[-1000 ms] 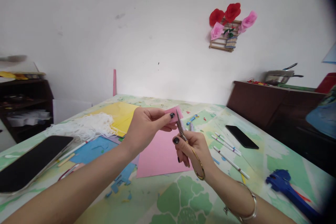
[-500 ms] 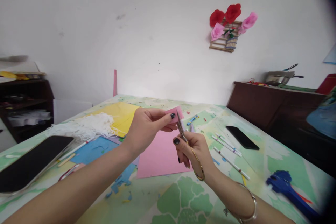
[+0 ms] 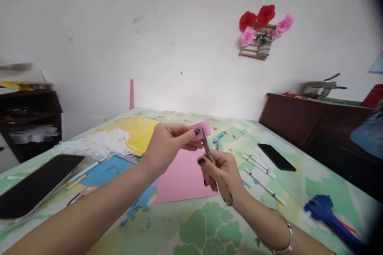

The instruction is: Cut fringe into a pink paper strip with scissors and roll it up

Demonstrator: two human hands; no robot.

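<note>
Between thumb and fingers, my left hand (image 3: pixel 167 143) pinches a small piece of pink paper (image 3: pixel 204 126) above the table. My right hand (image 3: pixel 223 173) grips a pair of scissors (image 3: pixel 207 147) with gold-coloured handles. Their blades point up and away from me, against the right part of the pink piece; whether the blades are fully together I cannot tell. Below both hands lies a larger pink sheet (image 3: pixel 182 179), partly covered by them. Blue paper scraps (image 3: pixel 139 209) are scattered left of that sheet.
Yellow paper (image 3: pixel 143 127), a heap of white strings (image 3: pixel 98 143) and a large phone (image 3: pixel 42 185) lie on the left. To the right are several white pens (image 3: pixel 263 185), a black phone (image 3: pixel 277 157) and a dark blue tool (image 3: pixel 329 217). Brown cabinets flank the table.
The pink piece's outer edge has spread slightly to the right beside the blades. Both hands stay in nearly the same place.
</note>
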